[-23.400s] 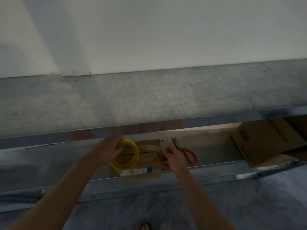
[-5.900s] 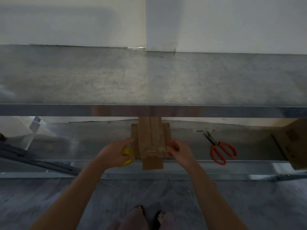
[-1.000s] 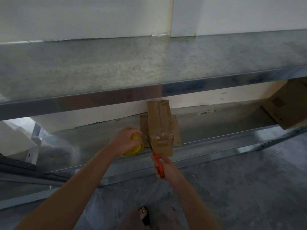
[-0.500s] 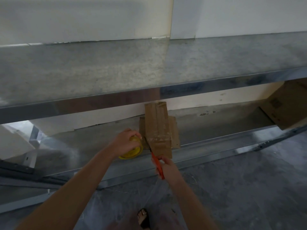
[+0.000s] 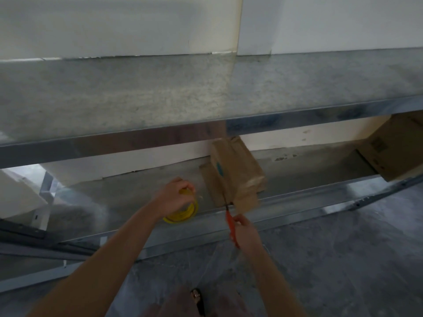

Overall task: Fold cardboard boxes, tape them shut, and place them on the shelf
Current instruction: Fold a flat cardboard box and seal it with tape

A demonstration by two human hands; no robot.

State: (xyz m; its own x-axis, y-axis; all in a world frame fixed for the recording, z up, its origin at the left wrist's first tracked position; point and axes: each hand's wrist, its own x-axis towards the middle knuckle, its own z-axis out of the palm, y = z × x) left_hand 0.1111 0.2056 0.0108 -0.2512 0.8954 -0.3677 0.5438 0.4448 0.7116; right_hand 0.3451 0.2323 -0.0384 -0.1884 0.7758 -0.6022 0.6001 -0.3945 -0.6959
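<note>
Moved: tape roll now farther left of box. Grips: left hand clasps it; right hand clasps scissors at box corner. Pull taut; cut flush.

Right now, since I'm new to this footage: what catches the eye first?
The orange scissors, blades at the near end of the small box on the lower shelf. Just left of it, the yellow tape roll. A bigger box sits far right on that shelf.
</note>
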